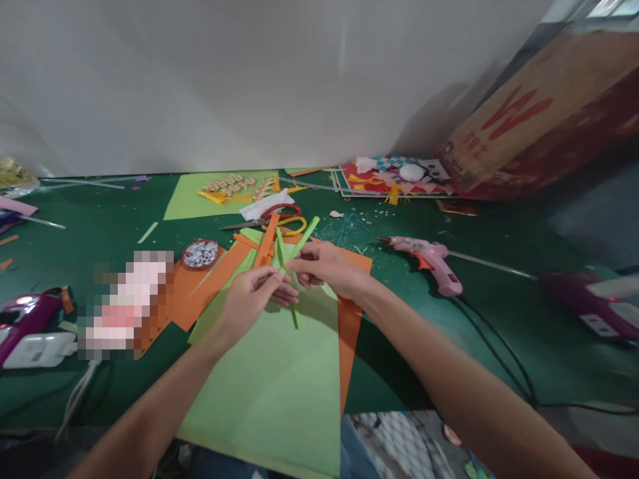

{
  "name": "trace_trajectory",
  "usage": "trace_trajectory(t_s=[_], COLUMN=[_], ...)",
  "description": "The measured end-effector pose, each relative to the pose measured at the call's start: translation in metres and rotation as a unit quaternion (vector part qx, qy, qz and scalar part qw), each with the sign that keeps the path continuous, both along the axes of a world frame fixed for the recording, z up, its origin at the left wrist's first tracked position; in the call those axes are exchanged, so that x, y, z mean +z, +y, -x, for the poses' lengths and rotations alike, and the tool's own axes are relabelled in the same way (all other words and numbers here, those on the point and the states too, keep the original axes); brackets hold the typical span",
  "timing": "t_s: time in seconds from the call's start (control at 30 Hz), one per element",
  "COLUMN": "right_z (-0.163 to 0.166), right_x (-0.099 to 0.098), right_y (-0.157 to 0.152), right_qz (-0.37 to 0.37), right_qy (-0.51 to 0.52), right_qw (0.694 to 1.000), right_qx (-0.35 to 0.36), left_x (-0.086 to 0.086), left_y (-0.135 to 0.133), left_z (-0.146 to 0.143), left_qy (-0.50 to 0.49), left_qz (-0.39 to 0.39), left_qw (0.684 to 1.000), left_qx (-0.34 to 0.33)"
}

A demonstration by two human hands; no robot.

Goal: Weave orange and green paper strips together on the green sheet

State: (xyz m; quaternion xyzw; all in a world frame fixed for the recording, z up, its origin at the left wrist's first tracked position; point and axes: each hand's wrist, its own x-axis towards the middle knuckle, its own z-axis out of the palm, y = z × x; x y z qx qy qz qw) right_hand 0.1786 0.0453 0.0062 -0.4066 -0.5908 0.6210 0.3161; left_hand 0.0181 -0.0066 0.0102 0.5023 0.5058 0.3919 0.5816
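Narrow light-green paper strips [305,237] are being pinched by the left hand [251,294] and right hand [329,267], both being angled inward above a pale-green paper sheet [264,392]; exact fingertip contact is seemingly being obscured.

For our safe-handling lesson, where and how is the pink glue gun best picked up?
Grip the pink glue gun by its handle, probably coming from the near right: the handle slants that way, while the nozzle points left. The nozzle may be hot, so keep clear.
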Motion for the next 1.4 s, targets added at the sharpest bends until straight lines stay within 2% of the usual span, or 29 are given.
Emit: trace_trajectory(t_s=[0.13,0.37,0.67,0.87,1.1,1.27,1.4], right_z=[-0.0030,0.0004,-0.0075,-0.0033,-0.0093,-0.0045,-0.0065], right_x=[0.0035,0.0030,0.0046,0.0017,0.0043,0.0034,0.0025], right_y=[0.0023,-0.0008,0.0058,0.0018,0.0081,0.0045,0.0055], right_qz=[0.004,-0.002,-0.019,-0.013,-0.020,-0.016,-0.028], right_qy=[0.020,-0.010,0.007,-0.004,0.011,-0.014,-0.007], right_qw=[0.999,1.000,0.999,1.000,0.998,1.000,0.999], right_qx=[-0.028,0.020,-0.043,-0.006,-0.055,-0.011,-0.033], left_x=[-0.0004,-0.0001,0.0032,0.0046,0.0019,0.0053,0.0036], left_y=[-0.0001,0.0002,-0.0011,-0.0012,-0.0013,-0.0014,-0.0013], left_z=[0.0005,0.0005,-0.0002,-0.0010,0.0004,-0.0010,-0.0004], left_qy=[0.008,0.006,0.017,0.018,0.017,0.013,0.015], left_qz=[-0.009,-0.011,-0.006,-0.004,-0.005,0.003,0.003], left_qw=[1.000,1.000,1.000,1.000,1.000,1.000,1.000], left_qx=[-0.002,-0.001,-0.001,0.003,-0.004,0.006,0.003])
